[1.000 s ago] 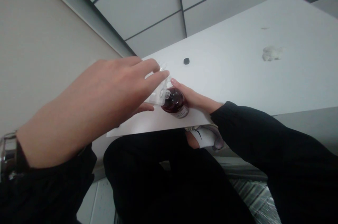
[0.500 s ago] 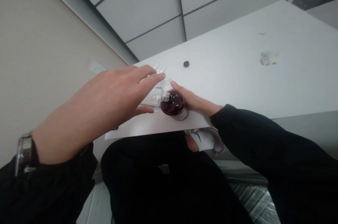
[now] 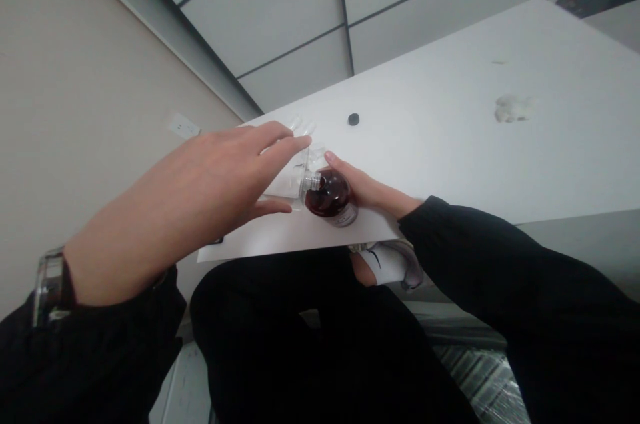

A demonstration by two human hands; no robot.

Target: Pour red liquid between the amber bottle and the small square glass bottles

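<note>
My left hand (image 3: 225,171) is closed around a clear bottle (image 3: 293,181) with a pale label, held tipped on its side. The clear bottle's threaded neck points right and meets the mouth of a dark brown-red bottle (image 3: 330,196). Whether liquid runs between the two I cannot tell. Against the dark bottle's right side my right hand (image 3: 357,181) is wrapped, its thumb at the back and most fingers hidden. That bottle stands near the table's front edge, a label low on its side. Behind the left fingertips are several small clear vessels (image 3: 303,127), partly covered.
A small black cap (image 3: 354,119) lies on the white table (image 3: 425,137) behind the bottles. Farther right is a whitish crumpled patch (image 3: 513,109). A wall socket (image 3: 184,125) is at the left, and panelled doors (image 3: 280,17) rise behind the table.
Almost nothing differs. The view has shifted very slightly, and both hands keep their hold with the clear bottle's neck at the dark bottle's mouth.
</note>
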